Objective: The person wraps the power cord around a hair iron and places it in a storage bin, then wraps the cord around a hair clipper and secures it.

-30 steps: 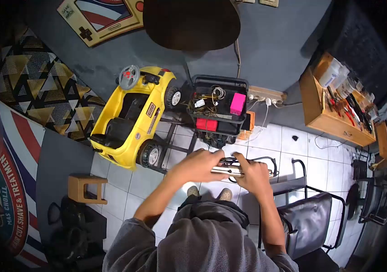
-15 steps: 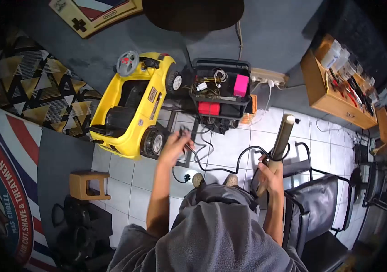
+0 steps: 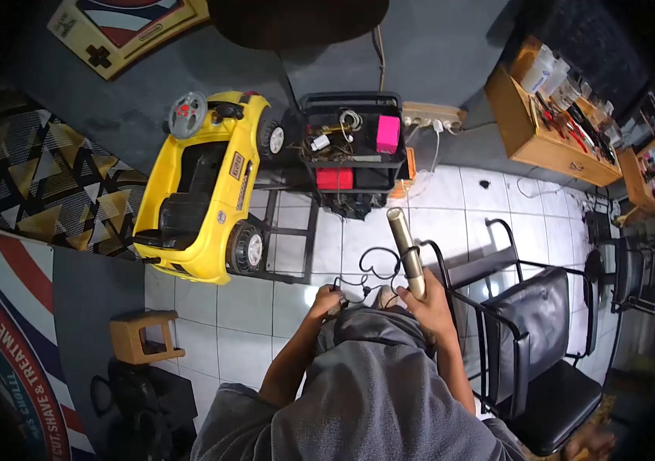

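A long bronze-coloured tube [image 3: 403, 244] with a pale round end points up and away from me. My right hand [image 3: 429, 304] is wrapped round its lower part. Black cord [image 3: 365, 261] hangs in loops beside the tube, between my two hands. My left hand [image 3: 324, 301], closed in front of my waist, grips part of that cord. A small dark plug-like end dangles near the left hand. The lower end of the tube is hidden by the right hand.
A yellow ride-on toy car [image 3: 220, 192] stands front left, beside a black trolley [image 3: 350, 165] holding small items. Black armchairs [image 3: 531, 330] are at right. A brown stool [image 3: 143, 336] is at left; a wooden tool cabinet [image 3: 550, 150] stands against the wall.
My left hand has come back toward my waist with the cord, which hangs in shorter loops. My right hand and the tube have shifted left and inward.
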`<state>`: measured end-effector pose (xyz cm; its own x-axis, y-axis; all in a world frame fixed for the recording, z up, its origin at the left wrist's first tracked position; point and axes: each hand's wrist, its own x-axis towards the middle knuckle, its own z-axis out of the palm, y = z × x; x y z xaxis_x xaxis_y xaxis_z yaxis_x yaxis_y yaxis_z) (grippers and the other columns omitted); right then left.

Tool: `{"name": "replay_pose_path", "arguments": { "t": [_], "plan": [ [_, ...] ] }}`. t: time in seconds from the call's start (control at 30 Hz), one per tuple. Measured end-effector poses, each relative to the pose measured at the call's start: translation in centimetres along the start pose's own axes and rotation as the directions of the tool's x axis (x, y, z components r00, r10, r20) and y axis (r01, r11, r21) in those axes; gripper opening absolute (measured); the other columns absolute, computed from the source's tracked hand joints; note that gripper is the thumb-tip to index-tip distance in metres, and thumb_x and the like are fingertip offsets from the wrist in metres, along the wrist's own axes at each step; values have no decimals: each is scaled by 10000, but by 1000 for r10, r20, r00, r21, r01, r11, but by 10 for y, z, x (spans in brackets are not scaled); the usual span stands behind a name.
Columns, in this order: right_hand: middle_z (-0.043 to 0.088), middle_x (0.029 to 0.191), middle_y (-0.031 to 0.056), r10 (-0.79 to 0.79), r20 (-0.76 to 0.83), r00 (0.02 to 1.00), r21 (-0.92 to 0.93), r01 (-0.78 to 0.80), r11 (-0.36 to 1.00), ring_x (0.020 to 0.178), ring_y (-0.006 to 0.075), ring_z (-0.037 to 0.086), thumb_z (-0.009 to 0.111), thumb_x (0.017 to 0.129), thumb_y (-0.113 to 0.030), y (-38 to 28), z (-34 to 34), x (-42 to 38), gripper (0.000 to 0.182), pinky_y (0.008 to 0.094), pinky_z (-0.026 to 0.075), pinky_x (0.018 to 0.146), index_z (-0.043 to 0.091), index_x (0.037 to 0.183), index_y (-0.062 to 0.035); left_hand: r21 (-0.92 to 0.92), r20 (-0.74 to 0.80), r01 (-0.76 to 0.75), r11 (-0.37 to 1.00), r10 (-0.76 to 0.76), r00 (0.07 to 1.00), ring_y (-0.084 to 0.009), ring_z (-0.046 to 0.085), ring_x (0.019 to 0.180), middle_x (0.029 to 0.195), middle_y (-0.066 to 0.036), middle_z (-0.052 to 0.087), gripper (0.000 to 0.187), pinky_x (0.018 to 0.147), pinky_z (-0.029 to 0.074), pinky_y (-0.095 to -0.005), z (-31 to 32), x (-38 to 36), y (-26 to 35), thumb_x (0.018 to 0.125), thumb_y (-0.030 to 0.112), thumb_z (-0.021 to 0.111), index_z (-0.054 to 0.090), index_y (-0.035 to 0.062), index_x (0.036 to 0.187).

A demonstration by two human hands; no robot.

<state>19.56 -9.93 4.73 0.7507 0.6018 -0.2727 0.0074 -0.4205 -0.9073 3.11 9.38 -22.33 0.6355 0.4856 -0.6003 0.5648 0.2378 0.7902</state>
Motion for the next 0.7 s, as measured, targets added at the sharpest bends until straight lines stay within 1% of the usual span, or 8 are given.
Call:
{"name": "replay_pose_path", "arguments": {
  "t": [0.1, 0.17, 0.23, 0.3, 0.37, 0.47, 0.67, 0.7],
  "plan": [
    [481, 703, -5, -36, -64, 997, 59, 39, 997, 645, 77, 438, 671, 801, -65, -7, 2, -9, 181, 254, 392, 570, 508, 875, -35, 153, 90, 132, 979, -147, 985, -192, 585, 587, 641, -92, 619, 270, 528, 442, -343, 4, 13, -19, 841, 264, 590, 665, 10, 790],
    [496, 715, -28, -35, -103, 994, 83, 43, 996, 641, 60, 446, 672, 814, -82, 6, 1, -14, 171, 244, 387, 560, 514, 870, -50, 292, 241, -169, 941, 98, 965, -201, 593, 626, 678, -98, 637, 306, 562, 445, -355, 9, 19, -34, 844, 310, 589, 670, 17, 815],
    [509, 737, -12, 66, -134, 989, 156, -45, 987, 654, 72, 452, 694, 824, -104, -9, -5, -24, 186, 240, 390, 571, 540, 906, -38, 366, 228, 99, 925, -193, 954, -178, 612, 709, 782, -82, 669, 339, 629, 478, -336, 21, 20, -25, 799, 355, 675, 675, 29, 890],
    [506, 748, -23, 36, -170, 985, 103, -18, 994, 635, 56, 459, 685, 831, -99, -16, -9, -29, 178, 218, 382, 541, 535, 912, -49, 338, 208, -54, 939, -19, 978, -161, 602, 704, 774, -67, 669, 342, 635, 479, -328, 26, 13, -35, 780, 363, 708, 683, 34, 874],
    [505, 715, -25, 118, -188, 975, 198, -80, 977, 570, 47, 449, 681, 834, -101, -16, -11, -37, 175, 210, 355, 484, 531, 907, -48, 80, 425, -79, 994, 37, 904, -149, 574, 685, 728, -38, 631, 317, 620, 458, -320, 24, 25, -66, 775, 349, 710, 660, 36, 798],
    [502, 675, -31, 156, -175, 972, 212, -117, 970, 535, 32, 438, 676, 830, -78, -24, -9, -44, 182, 202, 343, 465, 518, 915, -49, 153, 313, -8, 988, -41, 949, -147, 571, 696, 717, -34, 615, 298, 605, 446, -311, 37, 27, -103, 772, 321, 707, 642, 32, 807],
    [522, 749, -2, 74, -143, 987, 86, -63, 994, 670, 51, 484, 649, 815, -28, -27, 18, -52, 200, 216, 397, 580, 526, 972, -17, -341, 48, 0, 940, 18, 999, -151, 596, 743, 804, -46, 633, 549, 609, 475, -298, 37, 7, -78, 781, 221, 695, 464, 29, 1240],
    [527, 766, 5, 62, -143, 988, 87, -50, 995, 700, 58, 490, 639, 814, -26, -29, 22, -54, 205, 221, 411, 609, 531, 987, -7, -335, 107, 170, 927, -142, 984, -141, 603, 752, 816, -43, 636, 598, 606, 480, -290, 29, 4, -65, 789, 216, 690, 413, 38, 1288]
  ]
}}
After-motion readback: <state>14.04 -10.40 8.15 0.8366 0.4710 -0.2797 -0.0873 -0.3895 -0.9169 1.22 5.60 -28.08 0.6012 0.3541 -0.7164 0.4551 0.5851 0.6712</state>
